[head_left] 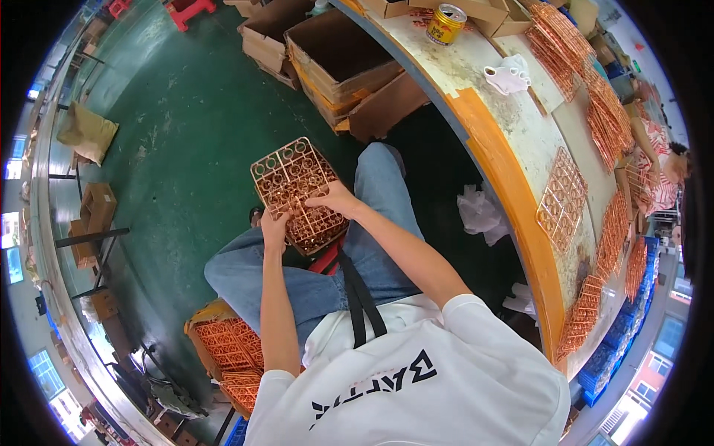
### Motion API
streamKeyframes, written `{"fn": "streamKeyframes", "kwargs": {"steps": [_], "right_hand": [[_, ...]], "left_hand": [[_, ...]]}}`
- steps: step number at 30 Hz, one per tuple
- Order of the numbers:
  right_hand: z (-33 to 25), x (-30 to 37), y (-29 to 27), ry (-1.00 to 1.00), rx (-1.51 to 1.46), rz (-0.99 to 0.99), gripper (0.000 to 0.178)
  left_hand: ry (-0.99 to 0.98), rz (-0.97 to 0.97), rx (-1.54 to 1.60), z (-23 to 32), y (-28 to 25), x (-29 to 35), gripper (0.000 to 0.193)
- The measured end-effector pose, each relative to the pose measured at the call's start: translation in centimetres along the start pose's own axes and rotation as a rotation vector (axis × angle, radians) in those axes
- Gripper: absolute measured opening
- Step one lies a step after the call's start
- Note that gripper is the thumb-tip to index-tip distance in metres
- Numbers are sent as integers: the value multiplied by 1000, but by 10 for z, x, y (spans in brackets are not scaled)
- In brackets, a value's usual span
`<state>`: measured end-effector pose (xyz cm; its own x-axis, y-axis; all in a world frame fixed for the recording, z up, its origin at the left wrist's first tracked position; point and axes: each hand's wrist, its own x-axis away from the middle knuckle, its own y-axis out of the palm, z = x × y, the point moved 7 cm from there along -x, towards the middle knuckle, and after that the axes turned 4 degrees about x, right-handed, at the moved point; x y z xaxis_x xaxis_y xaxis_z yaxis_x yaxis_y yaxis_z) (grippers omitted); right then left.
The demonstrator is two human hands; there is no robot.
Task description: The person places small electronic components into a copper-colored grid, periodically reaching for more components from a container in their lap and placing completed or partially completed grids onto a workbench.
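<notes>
Between my knees is a copper-coloured sprue frame [286, 167], a flat grid with rows of small rings, tilted up away from me. My left hand [274, 226] grips its near left part, fingers closed. My right hand [336, 199] closes on the grid at its right side, its thumb and fingertips close to the middle bars. Under the frame more copper-coloured pieces [316, 241] show, lying in something mostly hidden by the frame and my hands.
To my right curves a worktable [513, 160] with a loose sprue frame [563, 199], stacked frames [610, 123], a yellow can [446, 24] and a white cloth-like item [509, 74]. Cardboard boxes [346, 56] stand ahead. A box of copper-coloured frames [227, 346] sits by my left thigh. Another person [654, 167] is at far right.
</notes>
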<state>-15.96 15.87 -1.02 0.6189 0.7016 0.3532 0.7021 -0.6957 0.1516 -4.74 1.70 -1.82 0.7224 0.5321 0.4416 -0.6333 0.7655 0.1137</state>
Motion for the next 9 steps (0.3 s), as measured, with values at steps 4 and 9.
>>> {"fn": "streamKeyframes", "kwargs": {"steps": [4, 9], "right_hand": [[22, -8, -8, 19, -66, 9, 12], [29, -11, -14, 42, -58, 41, 15]], "left_hand": [[-1, -17, -19, -9, 2, -9, 27], [-117, -80, 106, -23, 10, -7, 39]]}}
